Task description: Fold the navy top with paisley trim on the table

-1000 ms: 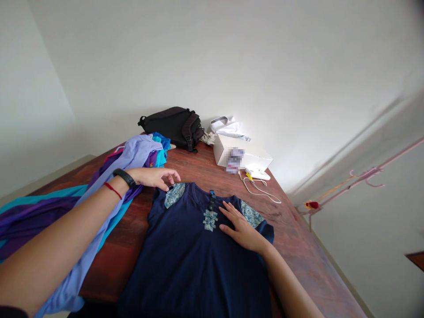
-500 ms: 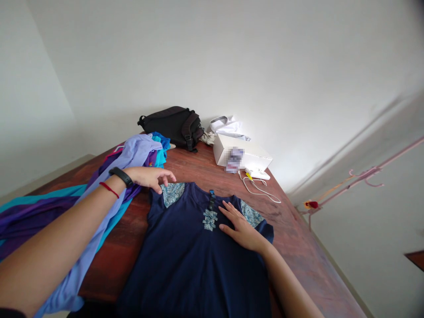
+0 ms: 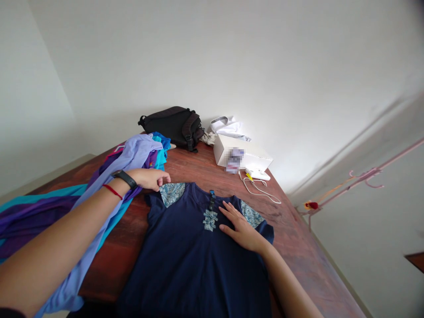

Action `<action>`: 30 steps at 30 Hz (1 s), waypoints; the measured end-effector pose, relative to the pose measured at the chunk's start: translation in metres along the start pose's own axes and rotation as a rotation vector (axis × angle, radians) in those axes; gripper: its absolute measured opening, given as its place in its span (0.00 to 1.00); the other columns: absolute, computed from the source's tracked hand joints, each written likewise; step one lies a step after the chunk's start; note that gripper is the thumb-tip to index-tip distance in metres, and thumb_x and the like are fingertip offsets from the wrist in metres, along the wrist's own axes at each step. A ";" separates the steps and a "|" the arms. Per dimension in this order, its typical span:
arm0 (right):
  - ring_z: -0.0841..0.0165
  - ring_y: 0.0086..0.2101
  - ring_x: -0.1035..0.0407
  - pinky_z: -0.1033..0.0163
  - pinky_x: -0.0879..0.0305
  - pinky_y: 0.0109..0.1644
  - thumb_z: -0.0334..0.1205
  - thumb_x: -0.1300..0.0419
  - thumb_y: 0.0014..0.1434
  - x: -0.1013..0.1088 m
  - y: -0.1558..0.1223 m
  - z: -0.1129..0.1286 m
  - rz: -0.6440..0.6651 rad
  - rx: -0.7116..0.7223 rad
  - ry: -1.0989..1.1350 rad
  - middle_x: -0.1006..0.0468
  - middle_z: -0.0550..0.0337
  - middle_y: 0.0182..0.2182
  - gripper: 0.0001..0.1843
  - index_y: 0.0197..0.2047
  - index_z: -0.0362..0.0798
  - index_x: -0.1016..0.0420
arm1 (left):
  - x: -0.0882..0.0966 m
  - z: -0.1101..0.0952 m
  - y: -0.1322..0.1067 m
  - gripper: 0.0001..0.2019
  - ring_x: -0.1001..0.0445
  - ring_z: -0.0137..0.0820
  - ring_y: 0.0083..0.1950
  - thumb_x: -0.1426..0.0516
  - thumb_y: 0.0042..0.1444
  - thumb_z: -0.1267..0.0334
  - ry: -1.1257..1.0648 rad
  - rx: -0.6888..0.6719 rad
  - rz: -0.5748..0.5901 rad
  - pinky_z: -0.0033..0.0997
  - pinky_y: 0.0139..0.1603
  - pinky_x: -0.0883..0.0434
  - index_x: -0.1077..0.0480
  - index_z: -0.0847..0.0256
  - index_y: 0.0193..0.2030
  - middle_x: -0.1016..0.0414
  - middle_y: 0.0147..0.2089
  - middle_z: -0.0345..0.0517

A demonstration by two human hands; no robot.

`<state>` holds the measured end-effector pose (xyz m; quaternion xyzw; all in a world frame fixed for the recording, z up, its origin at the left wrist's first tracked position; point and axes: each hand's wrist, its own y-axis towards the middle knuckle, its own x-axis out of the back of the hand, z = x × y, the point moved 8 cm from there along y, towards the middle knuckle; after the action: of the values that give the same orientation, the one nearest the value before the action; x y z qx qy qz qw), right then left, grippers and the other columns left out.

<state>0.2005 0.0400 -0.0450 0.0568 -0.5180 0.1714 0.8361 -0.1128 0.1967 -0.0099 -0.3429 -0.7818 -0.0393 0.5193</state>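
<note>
A navy short-sleeved shirt (image 3: 195, 260) lies spread on the table, its neckline toward the far side. Patterned patches mark both shoulders, and small bows run down below the neck. At the neckline sits a small dark clip-like piece (image 3: 212, 201) with a blue end. My left hand (image 3: 150, 179), wearing a black wristband, has its fingers curled closed at the shirt's left shoulder and sleeve edge; the fingertips are partly hidden. My right hand (image 3: 240, 227) rests flat on the chest beside the bows, fingers stretched out.
Lavender, purple and turquoise clothes (image 3: 132, 150) are heaped along the left of the wooden table (image 3: 188, 165). A black bag (image 3: 168, 126), a white cloth bag (image 3: 228, 127), a white box (image 3: 245, 150) and a white cable (image 3: 261, 192) are at the back. A pink rail with hooks (image 3: 367, 174) runs along the right.
My left hand's fingers have curled inward onto the shirt's shoulder, and the sleeve edge there has shifted slightly left. My right hand has stayed in place.
</note>
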 end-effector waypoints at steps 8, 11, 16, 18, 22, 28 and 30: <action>0.56 0.72 0.64 0.45 0.63 0.75 0.61 0.47 0.66 0.000 0.001 0.001 0.000 -0.015 0.022 0.55 0.55 0.74 0.39 0.73 0.52 0.46 | -0.003 -0.001 0.008 0.25 0.27 0.31 0.40 0.43 0.49 0.70 -0.003 -0.051 0.044 0.25 0.41 0.32 0.30 0.62 0.56 0.25 0.41 0.40; 0.57 0.72 0.64 0.45 0.62 0.75 0.61 0.47 0.66 0.000 0.002 0.001 -0.007 -0.018 0.028 0.55 0.55 0.74 0.38 0.73 0.53 0.46 | -0.001 -0.004 0.008 0.19 0.28 0.29 0.36 0.44 0.50 0.69 -0.016 -0.084 0.017 0.24 0.38 0.34 0.27 0.62 0.51 0.26 0.37 0.38; 0.55 0.72 0.63 0.43 0.62 0.74 0.61 0.46 0.66 0.000 0.003 0.001 -0.021 -0.015 0.031 0.54 0.55 0.74 0.37 0.73 0.55 0.44 | 0.004 -0.010 0.005 0.12 0.32 0.28 0.30 0.47 0.50 0.71 -0.056 -0.120 -0.012 0.23 0.31 0.38 0.26 0.62 0.39 0.31 0.27 0.36; 0.56 0.72 0.64 0.43 0.62 0.74 0.61 0.46 0.66 -0.001 0.003 0.000 -0.016 -0.019 0.021 0.54 0.55 0.74 0.38 0.73 0.55 0.44 | 0.006 -0.011 0.003 0.10 0.32 0.28 0.28 0.48 0.49 0.72 -0.082 -0.106 -0.015 0.23 0.29 0.38 0.28 0.62 0.37 0.33 0.27 0.36; 0.57 0.72 0.65 0.44 0.62 0.75 0.61 0.47 0.66 -0.002 0.003 0.000 -0.007 -0.023 0.009 0.55 0.56 0.74 0.38 0.73 0.54 0.46 | 0.004 -0.008 0.001 0.07 0.33 0.27 0.27 0.49 0.49 0.71 -0.143 -0.055 -0.001 0.23 0.28 0.35 0.32 0.62 0.35 0.35 0.28 0.35; 0.57 0.72 0.65 0.44 0.63 0.75 0.61 0.48 0.66 -0.002 0.002 0.000 -0.001 -0.024 0.006 0.55 0.55 0.74 0.38 0.73 0.54 0.46 | -0.002 0.001 0.004 0.06 0.32 0.27 0.27 0.47 0.49 0.69 -0.174 -0.001 0.033 0.23 0.27 0.34 0.32 0.62 0.35 0.36 0.27 0.34; 0.57 0.72 0.65 0.44 0.63 0.75 0.61 0.47 0.66 -0.002 0.002 -0.001 -0.001 -0.020 0.006 0.55 0.55 0.74 0.38 0.73 0.53 0.45 | -0.002 0.003 0.004 0.07 0.33 0.27 0.26 0.46 0.48 0.69 -0.173 0.024 0.032 0.23 0.26 0.34 0.33 0.62 0.36 0.35 0.27 0.35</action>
<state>0.1992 0.0420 -0.0477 0.0482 -0.5172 0.1657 0.8383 -0.1126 0.1999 -0.0147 -0.3511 -0.8186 0.0082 0.4546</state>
